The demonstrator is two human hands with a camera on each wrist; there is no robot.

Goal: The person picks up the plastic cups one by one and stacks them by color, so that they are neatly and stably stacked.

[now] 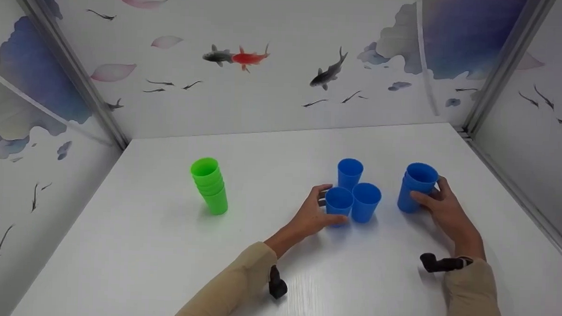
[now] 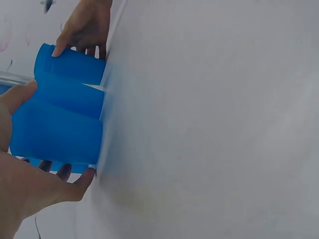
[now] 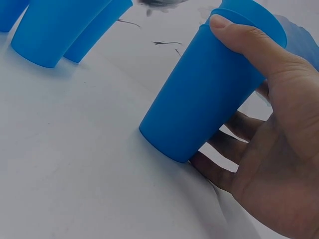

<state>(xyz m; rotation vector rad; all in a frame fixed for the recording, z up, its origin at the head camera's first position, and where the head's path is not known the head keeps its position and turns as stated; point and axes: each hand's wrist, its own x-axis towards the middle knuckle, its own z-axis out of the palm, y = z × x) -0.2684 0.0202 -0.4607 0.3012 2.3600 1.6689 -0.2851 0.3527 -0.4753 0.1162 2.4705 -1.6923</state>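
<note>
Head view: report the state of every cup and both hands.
Green stack: nested, mouth up
Front-left blue cup: gripped, mouth up
Front-right blue cup: standing, mouth up
Rear blue cup: standing, mouth up
Blue stack: nested, gripped
Left hand: grips Front-left blue cup
Right hand: grips Blue stack

Table (image 1: 118, 264), left to right

Item: nested stack (image 1: 214, 193), upright, left half, nearer far edge than near.
Item: rear cup (image 1: 350, 173), right of centre; before it, front-left cup (image 1: 339, 203) and front-right cup (image 1: 366, 205), side by side.
Item: second stack (image 1: 411, 193), between front-right cup and right edge.
Left hand (image 1: 312, 216): left of front-left cup. Right hand (image 1: 445, 210): right of second stack.
</note>
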